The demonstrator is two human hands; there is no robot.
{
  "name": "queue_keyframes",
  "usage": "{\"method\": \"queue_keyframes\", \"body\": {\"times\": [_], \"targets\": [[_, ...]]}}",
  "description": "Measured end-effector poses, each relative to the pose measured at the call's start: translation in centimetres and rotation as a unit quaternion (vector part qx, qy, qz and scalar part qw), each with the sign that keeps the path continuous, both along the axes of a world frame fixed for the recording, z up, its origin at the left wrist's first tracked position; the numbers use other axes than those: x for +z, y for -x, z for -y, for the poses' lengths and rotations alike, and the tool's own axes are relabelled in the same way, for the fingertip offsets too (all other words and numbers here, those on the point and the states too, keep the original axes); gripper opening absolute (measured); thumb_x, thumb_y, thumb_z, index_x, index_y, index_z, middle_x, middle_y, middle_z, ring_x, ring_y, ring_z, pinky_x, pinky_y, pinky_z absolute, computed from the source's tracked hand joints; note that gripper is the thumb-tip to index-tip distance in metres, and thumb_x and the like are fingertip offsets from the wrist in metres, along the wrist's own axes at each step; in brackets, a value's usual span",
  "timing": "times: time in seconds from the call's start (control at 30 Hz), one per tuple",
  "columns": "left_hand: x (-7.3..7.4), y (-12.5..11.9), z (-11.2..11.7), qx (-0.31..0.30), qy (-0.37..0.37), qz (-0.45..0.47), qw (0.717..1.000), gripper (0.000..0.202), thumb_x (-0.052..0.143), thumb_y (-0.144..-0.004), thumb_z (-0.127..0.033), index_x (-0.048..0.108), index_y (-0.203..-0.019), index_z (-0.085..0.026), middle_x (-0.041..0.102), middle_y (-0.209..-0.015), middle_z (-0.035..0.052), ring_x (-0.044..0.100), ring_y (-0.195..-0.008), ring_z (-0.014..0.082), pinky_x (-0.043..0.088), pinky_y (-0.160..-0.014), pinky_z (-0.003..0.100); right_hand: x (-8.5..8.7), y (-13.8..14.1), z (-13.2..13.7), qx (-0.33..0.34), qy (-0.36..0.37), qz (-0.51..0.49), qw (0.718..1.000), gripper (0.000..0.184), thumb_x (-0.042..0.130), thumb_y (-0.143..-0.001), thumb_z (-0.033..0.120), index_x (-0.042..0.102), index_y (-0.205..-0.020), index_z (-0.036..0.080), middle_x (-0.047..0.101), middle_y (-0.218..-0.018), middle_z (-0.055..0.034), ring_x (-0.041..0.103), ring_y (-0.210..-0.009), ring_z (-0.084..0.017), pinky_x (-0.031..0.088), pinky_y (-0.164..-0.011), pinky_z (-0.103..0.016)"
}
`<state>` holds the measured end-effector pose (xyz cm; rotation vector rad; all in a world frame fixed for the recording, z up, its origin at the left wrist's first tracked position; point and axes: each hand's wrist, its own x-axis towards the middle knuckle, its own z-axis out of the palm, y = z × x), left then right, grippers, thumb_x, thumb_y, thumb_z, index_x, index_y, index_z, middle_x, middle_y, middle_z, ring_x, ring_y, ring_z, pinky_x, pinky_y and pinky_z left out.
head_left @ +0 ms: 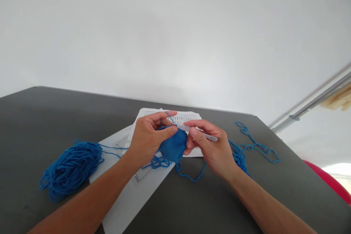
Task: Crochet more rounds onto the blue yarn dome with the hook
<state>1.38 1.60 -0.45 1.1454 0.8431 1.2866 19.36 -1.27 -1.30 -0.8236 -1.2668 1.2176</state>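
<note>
My left hand [149,137] is closed round a round blue crocheted piece [173,146], with a strand of blue yarn running over its forefinger. My right hand [211,144] pinches a white crochet hook [197,131], whose tip points left into the top edge of the piece. Both hands hover just above printed paper sheets [131,197] on a dark grey table [41,124]. A loose hank of blue yarn [70,168] lies left of my left forearm, and a thin strand leads from it toward the piece.
More loose blue yarn [255,146] trails in loops on the table to the right of my right hand. A white wall rises behind the table's far edge. A metal pole [312,102] slants at the right, with something red [331,182] below it.
</note>
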Motion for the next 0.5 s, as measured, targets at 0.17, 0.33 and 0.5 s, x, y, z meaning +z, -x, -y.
{"method": "queue_keyframes", "body": {"times": [0.17, 0.33, 0.5], "targets": [[-0.11, -0.19, 0.03, -0.004, 0.003, 0.040, 0.999, 0.034, 0.085, -0.065, -0.010, 0.083, -0.098, -0.017, 0.073, -0.067, -0.0015, 0.062, -0.060, 0.0098, 0.047, -0.058, 0.019, 0.35, 0.14, 0.19, -0.005, 0.007, 0.018, 1.000, 0.029, 0.078, -0.087, 0.044, 0.078, -0.101, 0.019, 0.071, -0.064, 0.0028, 0.072, -0.053, -0.013, 0.065, -0.056, -0.025], [-0.06, -0.21, 0.08, -0.010, 0.001, 0.053, 0.999, 0.032, 0.084, -0.066, -0.010, 0.084, -0.097, -0.018, 0.072, -0.066, -0.0015, 0.061, -0.059, 0.0087, 0.046, -0.056, 0.017, 0.55, 0.03, 0.37, 0.011, 0.017, 0.037, 0.999, 0.028, 0.075, -0.090, 0.045, 0.078, -0.098, 0.018, 0.068, -0.057, 0.0043, 0.072, -0.050, -0.012, 0.062, -0.056, -0.021], [-0.42, 0.22, 0.09, -0.046, 0.001, 0.052, 0.998, 0.032, 0.085, -0.069, -0.014, 0.084, -0.101, -0.019, 0.073, -0.071, 0.0000, 0.063, -0.063, 0.0108, 0.050, -0.059, 0.020, 0.43, -0.43, 0.18, -0.009, 0.014, 0.017, 1.000, 0.029, 0.078, -0.088, 0.045, 0.077, -0.095, 0.016, 0.068, -0.057, 0.0033, 0.072, -0.051, -0.013, 0.061, -0.057, -0.022]]}}
